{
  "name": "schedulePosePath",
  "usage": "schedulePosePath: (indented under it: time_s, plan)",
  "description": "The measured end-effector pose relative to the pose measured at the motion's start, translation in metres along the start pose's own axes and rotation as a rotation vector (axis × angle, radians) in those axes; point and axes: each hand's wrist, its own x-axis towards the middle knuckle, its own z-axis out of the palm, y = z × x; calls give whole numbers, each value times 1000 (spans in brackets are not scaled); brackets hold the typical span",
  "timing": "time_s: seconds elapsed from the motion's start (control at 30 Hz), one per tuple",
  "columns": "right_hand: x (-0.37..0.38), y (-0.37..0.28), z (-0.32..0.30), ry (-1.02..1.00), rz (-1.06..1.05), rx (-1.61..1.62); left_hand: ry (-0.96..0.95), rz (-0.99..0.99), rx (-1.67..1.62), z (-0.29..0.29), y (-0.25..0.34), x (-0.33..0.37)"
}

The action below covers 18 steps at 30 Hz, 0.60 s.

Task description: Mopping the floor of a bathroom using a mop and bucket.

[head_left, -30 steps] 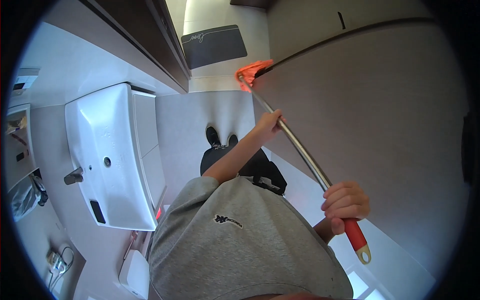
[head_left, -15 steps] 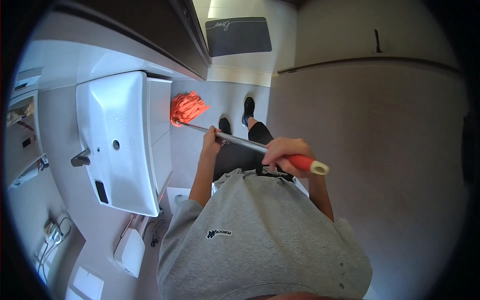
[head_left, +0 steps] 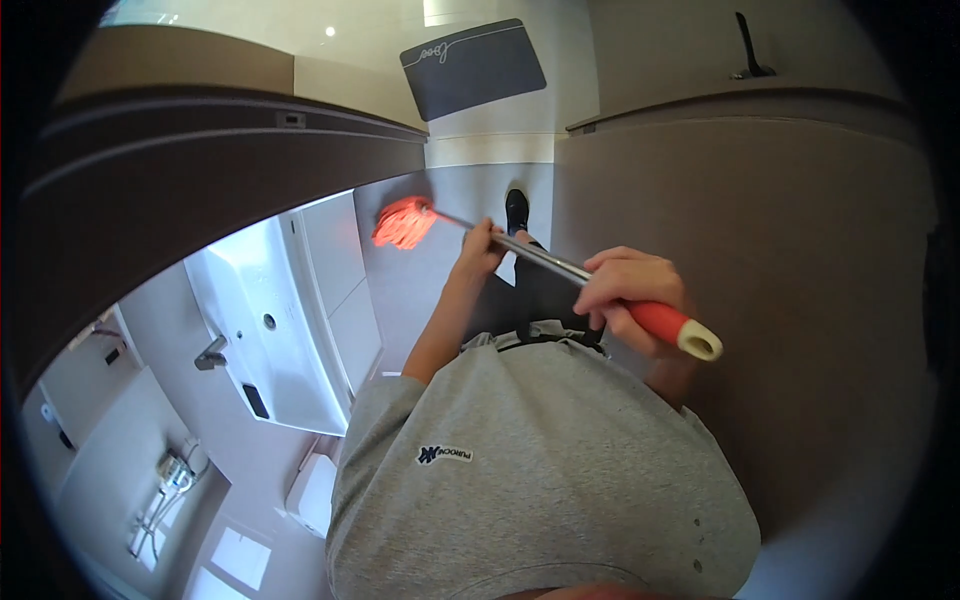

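Both my hands are closed on a mop (head_left: 545,258) with a silver metal pole. My left hand (head_left: 483,247) grips the pole lower down, toward the mop head. Higher up, my right hand (head_left: 635,292) wraps around it just where the red grip with its cream end cap begins. The pole slants from the upper left down to the right. At its far end, the orange-red string mop head (head_left: 403,222) rests on the grey floor (head_left: 395,270) by the vanity, its strands bunched to the left.
A white washbasin (head_left: 290,330) on a white cabinet (head_left: 335,260) stands at the left. A dark door frame (head_left: 260,130) crosses the upper left. Past the doorway sill lies a dark grey mat (head_left: 475,70). A brown door (head_left: 730,210) with a black handle fills the right side.
The mop head has shifted right and away from the vanity, its strands now trailing left. Both hands have moved right with the pole. The dark door frame now covers part of the basin.
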Motion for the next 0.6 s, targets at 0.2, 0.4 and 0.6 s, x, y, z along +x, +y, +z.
schedulePosePath:
  time_s: [0.2, 0.4, 0.6]
  plan:
    - [-24, -27, -30, 200, -158, -149, -96, -111, 93, 145, -47, -16]
    - [-49, -43, -62, 263, -364, -129, -278, -233, 335, 222, -104, -25]
    - [-52, -48, -72, 129, -299, -179, -316, -290, 346, 226, -113, -18]
